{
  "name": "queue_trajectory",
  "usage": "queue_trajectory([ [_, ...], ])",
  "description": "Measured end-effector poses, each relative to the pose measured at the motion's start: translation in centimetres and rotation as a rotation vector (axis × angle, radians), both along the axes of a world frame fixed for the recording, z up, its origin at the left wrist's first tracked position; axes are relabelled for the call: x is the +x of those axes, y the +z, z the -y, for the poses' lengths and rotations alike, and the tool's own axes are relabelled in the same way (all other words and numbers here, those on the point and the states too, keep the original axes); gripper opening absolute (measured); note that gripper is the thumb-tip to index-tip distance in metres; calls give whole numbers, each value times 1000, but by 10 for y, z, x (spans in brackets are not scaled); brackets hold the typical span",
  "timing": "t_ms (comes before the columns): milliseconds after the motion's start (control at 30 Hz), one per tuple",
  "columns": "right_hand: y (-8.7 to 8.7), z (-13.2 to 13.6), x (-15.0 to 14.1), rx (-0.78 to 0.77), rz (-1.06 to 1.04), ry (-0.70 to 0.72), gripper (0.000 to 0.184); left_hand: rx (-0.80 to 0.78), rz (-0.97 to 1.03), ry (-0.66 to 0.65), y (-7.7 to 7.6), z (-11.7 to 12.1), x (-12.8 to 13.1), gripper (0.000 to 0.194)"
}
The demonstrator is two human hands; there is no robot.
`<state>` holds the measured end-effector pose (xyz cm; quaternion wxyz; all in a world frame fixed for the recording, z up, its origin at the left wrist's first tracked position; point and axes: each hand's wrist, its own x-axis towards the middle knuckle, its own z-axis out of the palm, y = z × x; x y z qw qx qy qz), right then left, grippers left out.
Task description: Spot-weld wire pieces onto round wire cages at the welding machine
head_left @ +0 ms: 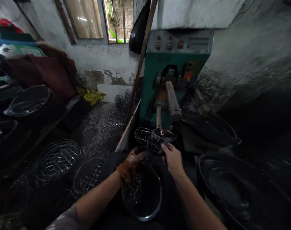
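- Head view: right hand (172, 157) is bare, fingers pinched on the near rim of a wire basket (152, 138), holding it level under the machine's arm.
- Left hand (132, 163) wears a rust-brown glove and is closed around the basket's lower edge, so the two hands brace it from both sides and keep it from tipping.
- Basket sits just in front of the electrode (159, 119), a copper rod pointing down at the wire; whether they touch I cannot tell.
- Basket itself: an oval cage of thin grey wire, open grid, lying on its side, dull and unpainted.
- Just below the hands, a round bowl (142, 191) with a bright metal rim rests in the person's lap, small wire pieces inside.
- Behind stands the green machine (174, 70), with a thick steel arm (172, 101) jutting towards the person.
- Off to the left, more wire baskets (58, 158) are heaped on the floor.
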<state>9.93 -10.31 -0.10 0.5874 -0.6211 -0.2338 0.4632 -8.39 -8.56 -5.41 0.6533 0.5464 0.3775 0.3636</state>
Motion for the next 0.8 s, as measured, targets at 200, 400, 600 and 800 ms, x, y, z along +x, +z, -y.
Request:
queue_trajectory([
  [200,-8,-4,22,-4,240,91,65,605,-557,375,-22,-47,-24,100],
  [400,-12,-6,34,1,247,109,69,710,-607,191,-45,-85,5,92],
  [600,-12,-15,37,25,216,71,68,825,-601,202,-34,-100,20,78],
  [800,-15,-25,41,52,221,34,64,778,-600,233,-34,-103,27,78],
])
